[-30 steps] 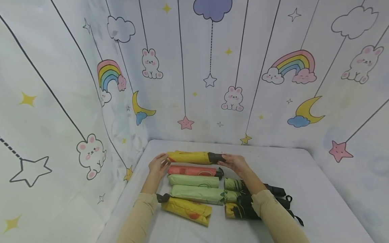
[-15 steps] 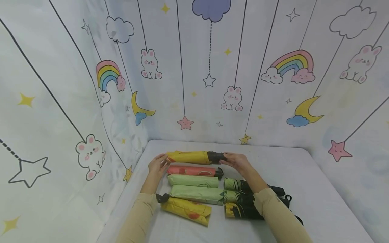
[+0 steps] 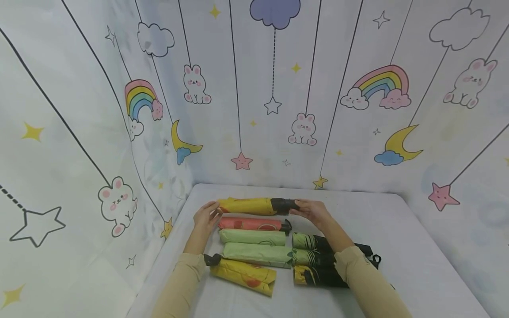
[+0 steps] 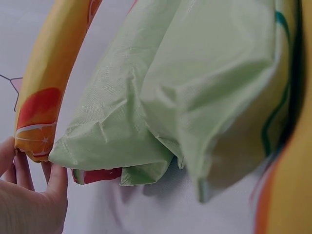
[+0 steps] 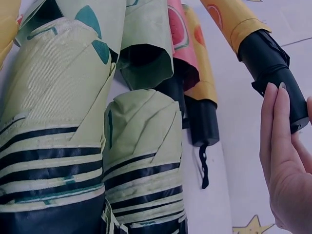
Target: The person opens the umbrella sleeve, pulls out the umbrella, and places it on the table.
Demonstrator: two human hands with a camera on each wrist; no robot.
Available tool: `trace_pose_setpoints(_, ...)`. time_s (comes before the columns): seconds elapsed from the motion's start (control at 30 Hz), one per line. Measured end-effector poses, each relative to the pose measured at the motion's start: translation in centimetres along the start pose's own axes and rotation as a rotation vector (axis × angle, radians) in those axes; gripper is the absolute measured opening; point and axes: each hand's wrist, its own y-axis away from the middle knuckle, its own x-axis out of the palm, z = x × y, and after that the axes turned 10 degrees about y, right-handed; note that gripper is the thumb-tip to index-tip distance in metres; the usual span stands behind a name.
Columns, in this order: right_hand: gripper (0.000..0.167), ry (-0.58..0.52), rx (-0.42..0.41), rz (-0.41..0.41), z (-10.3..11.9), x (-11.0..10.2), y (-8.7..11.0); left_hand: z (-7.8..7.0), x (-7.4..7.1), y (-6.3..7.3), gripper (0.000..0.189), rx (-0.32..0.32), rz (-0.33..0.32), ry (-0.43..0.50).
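At the back of the row lies a folded umbrella in a yellow fruit-print sleeve (image 3: 246, 206), its black handle (image 3: 284, 206) to the right. My left hand (image 3: 207, 215) holds the sleeve's left end between thumb and fingers; the left wrist view shows the fingertips right at the gathered orange-print tip (image 4: 36, 141). My right hand (image 3: 314, 211) pinches the end of the black handle (image 5: 273, 73). In the right wrist view another yellow-sleeved umbrella (image 5: 202, 73) with a black strap lies between the held one and the red watermelon-print umbrella (image 5: 179, 29).
Nearer me lie the red umbrella (image 3: 250, 223), two pale green sleeves (image 3: 254, 254) and a yellow-sleeved umbrella (image 3: 244, 276). Green-and-black folded umbrellas (image 3: 304, 241) and a yellow-and-black one (image 3: 301, 274) lie under my right forearm. Patterned cloth walls (image 3: 254, 168) surround the white table (image 3: 405, 238).
My right hand has shifted slightly to the right along with the black handle. My left hand stays at the sleeve's left end; the other umbrellas have not moved.
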Motion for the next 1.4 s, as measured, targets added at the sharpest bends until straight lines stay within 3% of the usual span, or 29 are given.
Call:
trace_pose_setpoints(0.3, 0.059, 0.017, 0.005, -0.018, 0.2, -0.6, 0.5, 0.1, -0.1, 0.0, 0.032, 0.004, -0.013, -0.03)
trace_pose_setpoints(0.57, 0.059, -0.017, 0.0, -0.024, 0.3, -1.2, 0.5, 0.0, -0.2, 0.0, 0.033, -0.012, -0.018, -0.011)
trace_pose_setpoints(1.03, 0.061, 0.022, -0.01, -0.012, 0.5, -1.9, 1.0, -0.3, 0.0, -0.1, 0.03, -0.018, -0.033, 0.015)
trace_pose_setpoints(1.27, 0.063, 0.019, -0.006, -0.015, 0.5, -2.3, 1.4, -0.1, 0.0, -0.1, 0.042, -0.01, -0.044, -0.001)
trace_pose_setpoints(1.4, 0.062, 0.014, -0.003, -0.024, 0.5, -2.5, 1.3, -0.1, -0.1, -0.1, 0.04, -0.015, -0.044, -0.002)
